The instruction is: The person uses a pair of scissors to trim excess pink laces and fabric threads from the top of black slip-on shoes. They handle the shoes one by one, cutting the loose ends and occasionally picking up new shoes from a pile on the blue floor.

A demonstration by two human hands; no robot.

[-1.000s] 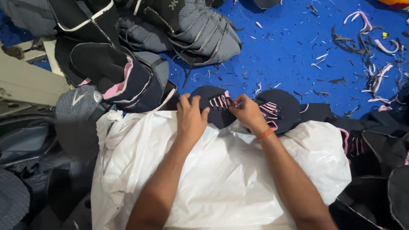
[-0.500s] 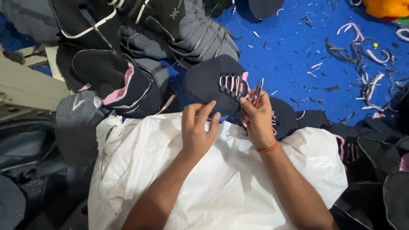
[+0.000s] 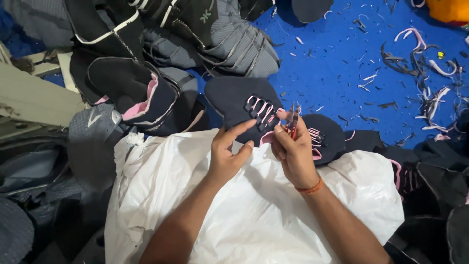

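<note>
A blue floor (image 3: pixel 337 63) carries everything here. Scattered across its right side lie thin pink, white and dark trimmed scraps (image 3: pixel 420 54). A heap of grey and black shoe uppers (image 3: pixel 205 34) is piled at the upper left, some with pink lining. A white plastic sheet (image 3: pixel 259 215) spreads over the lower middle, with more dark uppers (image 3: pixel 430 186) lying along its right edge.

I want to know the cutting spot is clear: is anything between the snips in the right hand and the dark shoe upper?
Nothing visible does. The right hand holds the snips right at the edge of the shoe upper, which the left hand grips from below; the white sheet lies under both.
</note>
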